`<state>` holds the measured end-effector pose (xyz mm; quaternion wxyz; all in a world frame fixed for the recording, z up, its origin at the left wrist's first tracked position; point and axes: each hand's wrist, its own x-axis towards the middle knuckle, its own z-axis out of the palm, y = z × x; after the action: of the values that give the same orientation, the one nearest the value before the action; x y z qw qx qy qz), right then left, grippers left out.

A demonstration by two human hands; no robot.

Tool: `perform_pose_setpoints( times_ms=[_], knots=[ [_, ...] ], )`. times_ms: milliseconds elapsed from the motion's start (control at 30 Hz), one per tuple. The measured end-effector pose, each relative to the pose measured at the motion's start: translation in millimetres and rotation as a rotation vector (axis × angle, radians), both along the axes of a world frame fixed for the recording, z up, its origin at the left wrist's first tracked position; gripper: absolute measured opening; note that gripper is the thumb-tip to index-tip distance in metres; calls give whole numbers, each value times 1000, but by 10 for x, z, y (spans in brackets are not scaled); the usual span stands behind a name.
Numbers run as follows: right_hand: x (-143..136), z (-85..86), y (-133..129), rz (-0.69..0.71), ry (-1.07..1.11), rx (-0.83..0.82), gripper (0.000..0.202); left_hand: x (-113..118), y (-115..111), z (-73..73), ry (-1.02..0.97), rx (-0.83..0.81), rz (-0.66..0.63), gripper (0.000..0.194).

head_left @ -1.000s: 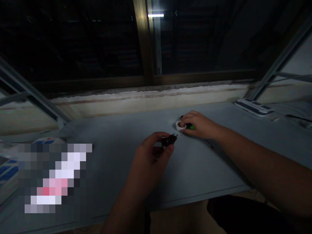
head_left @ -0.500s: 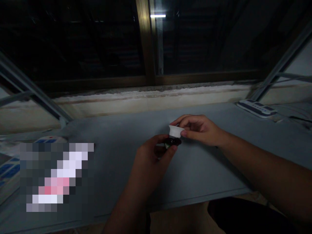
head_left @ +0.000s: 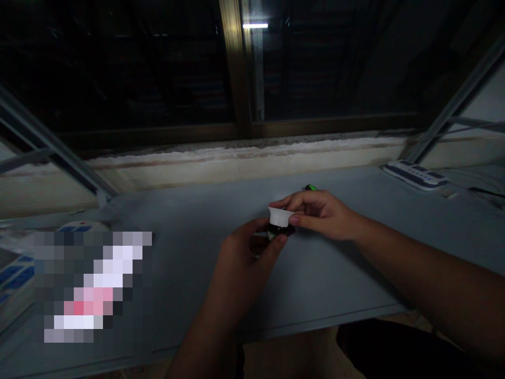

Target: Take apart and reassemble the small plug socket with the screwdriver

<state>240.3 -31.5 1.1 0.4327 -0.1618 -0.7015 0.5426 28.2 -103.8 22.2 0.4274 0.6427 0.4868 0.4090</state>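
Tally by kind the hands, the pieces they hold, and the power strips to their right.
Hands (left, right): 2
White piece: 1
Dark piece: 1
Power strip: 1
Total: 5

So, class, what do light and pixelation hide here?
Head view: dim overall, with a bright light strip glaring in the dark window; shadow swallows detail in the black part beneath the white flared ring; a pixelated block masks the lower left.

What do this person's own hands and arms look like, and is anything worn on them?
The left hand and right hand are bare: no gloves, rings or watch show. The left forearm and right forearm have no sleeve in view.
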Motion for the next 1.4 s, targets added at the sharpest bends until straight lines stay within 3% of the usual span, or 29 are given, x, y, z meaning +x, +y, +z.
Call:
perform_pose_setpoints(
  times_ms=[433, 600, 700, 833, 1000, 1067, 1200, 1300, 1400],
  knots=[
    [47, -34, 60, 28, -26, -107, 13, -8, 4, 20, -13, -44, -30, 41],
    [37, -28, 36, 15, -45, -57, 12, -16, 13, -6, -60, -36, -48, 38],
    [29, 21, -4, -37, -81, 105, 8, -27, 17, -30, -59, -44, -52, 40],
    [52, 105, -43, -160, -181, 472, 13, -29, 17, -48, -95, -65, -52, 43],
    [44, 142, -77, -221, -240, 770, 56, 3, 11, -61, -273, -12, -89, 44],
    [3, 136, -104, -279, -253, 842, 63, 10, 5, -66, -330, -6, -112, 45],
    [-79, 126, -162, -372, -210, 921, 52, -1, -17, -64, -424, 21, -102, 55],
    [-92, 135, -180, -364, -196, 939, 51, -8, -36, -52, -428, 13, -108, 65],
    [-96, 152, -184, -311, -199, 962, 47, 0, -43, -49, -435, 57, -142, 56]
  ],
)
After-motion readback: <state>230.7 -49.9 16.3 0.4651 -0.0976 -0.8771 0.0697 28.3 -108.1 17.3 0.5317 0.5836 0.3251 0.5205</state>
